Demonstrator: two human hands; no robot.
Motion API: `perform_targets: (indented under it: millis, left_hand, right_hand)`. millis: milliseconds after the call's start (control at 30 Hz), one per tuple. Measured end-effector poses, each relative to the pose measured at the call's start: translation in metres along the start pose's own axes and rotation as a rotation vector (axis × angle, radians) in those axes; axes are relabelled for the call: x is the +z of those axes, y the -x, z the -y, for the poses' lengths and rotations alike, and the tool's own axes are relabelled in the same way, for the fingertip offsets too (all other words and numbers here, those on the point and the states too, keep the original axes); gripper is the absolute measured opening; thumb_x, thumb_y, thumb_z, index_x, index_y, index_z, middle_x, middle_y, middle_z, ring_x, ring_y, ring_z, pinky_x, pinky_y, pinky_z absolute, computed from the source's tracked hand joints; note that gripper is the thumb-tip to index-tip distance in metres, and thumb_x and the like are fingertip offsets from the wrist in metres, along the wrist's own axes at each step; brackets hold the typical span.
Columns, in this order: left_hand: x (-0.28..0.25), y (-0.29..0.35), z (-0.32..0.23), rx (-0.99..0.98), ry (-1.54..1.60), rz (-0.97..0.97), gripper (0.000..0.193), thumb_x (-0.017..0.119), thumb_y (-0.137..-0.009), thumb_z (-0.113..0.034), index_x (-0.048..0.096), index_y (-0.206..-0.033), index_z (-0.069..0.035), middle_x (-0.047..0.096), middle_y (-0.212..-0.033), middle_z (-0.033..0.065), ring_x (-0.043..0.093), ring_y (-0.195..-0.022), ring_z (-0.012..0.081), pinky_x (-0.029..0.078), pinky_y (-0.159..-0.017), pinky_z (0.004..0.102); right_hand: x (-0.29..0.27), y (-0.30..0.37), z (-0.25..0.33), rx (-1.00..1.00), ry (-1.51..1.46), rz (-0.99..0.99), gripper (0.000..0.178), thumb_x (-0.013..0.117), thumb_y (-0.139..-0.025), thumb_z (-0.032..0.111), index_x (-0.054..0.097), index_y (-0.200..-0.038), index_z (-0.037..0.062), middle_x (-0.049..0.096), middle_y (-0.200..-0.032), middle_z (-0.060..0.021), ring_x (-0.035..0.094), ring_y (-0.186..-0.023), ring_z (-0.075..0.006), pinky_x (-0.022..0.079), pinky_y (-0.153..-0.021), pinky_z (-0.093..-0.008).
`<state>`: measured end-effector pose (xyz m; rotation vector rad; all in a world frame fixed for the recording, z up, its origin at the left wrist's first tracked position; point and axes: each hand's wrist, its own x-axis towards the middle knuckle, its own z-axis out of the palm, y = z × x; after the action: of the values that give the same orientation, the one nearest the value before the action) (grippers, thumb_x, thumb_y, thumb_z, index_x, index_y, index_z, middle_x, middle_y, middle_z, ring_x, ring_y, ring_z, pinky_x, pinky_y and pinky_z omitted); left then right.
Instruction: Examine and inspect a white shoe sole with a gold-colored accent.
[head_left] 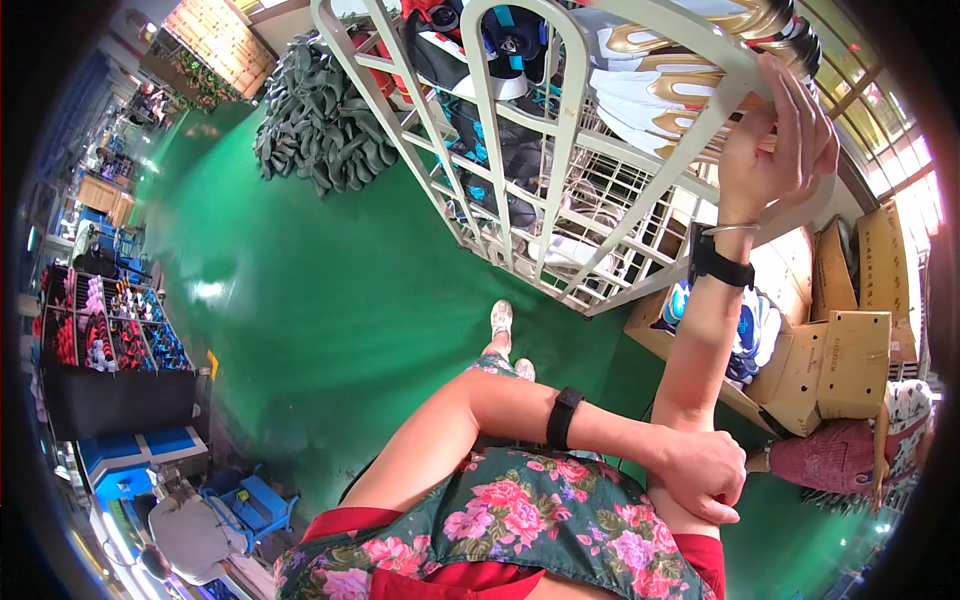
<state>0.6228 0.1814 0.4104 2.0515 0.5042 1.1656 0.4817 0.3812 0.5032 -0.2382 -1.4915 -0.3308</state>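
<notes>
At the upper right of the frame: right hand [775,155], fingers half-curled at the corner of a white metal rack [568,130]; whether they grip it cannot be told. At lower right: left hand [700,472], fingers folded tight, pressed to the right forearm near the elbow. Black straps [565,418], one per forearm. Rack, top centre to upper right, holding white-and-gold shoes [672,90]. Cardboard boxes [850,360], right edge. Dark sole-shaped pieces [325,120], heaped, upper left. Green floor [330,270], centre.
</notes>
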Motion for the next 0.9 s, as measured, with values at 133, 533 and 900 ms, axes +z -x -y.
perform_targets:
  millis: [133, 533, 900]
  left_hand:
    - [0.003, 0.0, 0.0, 0.066, 0.012, -0.158, 0.041, 0.059, -0.086, -0.029, 0.058, -0.05, -0.008, 0.056, -0.053, 0.0062, 0.059, -0.057, 0.028, 0.044, -0.056, 0.0398]
    - [-0.004, -0.003, 0.004, 0.144, -0.004, -0.438, 0.042, 0.067, -0.083, -0.021, 0.051, -0.047, -0.01, 0.052, -0.052, 0.0015, 0.057, -0.054, 0.0216, 0.043, -0.055, 0.0354]
    - [-0.021, -0.008, 0.007, -0.135, 0.033, 0.241, 0.044, 0.054, -0.087, -0.039, 0.067, -0.059, -0.007, 0.061, -0.058, 0.0135, 0.061, -0.063, 0.037, 0.047, -0.059, 0.0472]
  right_hand:
    - [-0.001, 0.001, -0.002, -0.036, 0.04, 0.003, 0.036, 0.058, -0.075, 0.002, 0.075, -0.1, 0.0204, 0.072, -0.102, 0.0092, 0.063, -0.097, -0.01, 0.033, -0.096, -0.0279]
    - [0.003, 0.001, 0.0, -0.041, 0.016, -0.025, 0.036, 0.056, -0.075, 0.002, 0.075, -0.101, 0.0186, 0.072, -0.103, 0.0074, 0.064, -0.097, -0.0116, 0.033, -0.096, -0.0288]
    - [-0.002, -0.001, 0.001, -0.062, 0.057, 0.015, 0.036, 0.055, -0.075, 0.001, 0.075, -0.101, 0.0162, 0.073, -0.101, 0.0044, 0.065, -0.098, -0.0145, 0.036, -0.095, -0.0307]
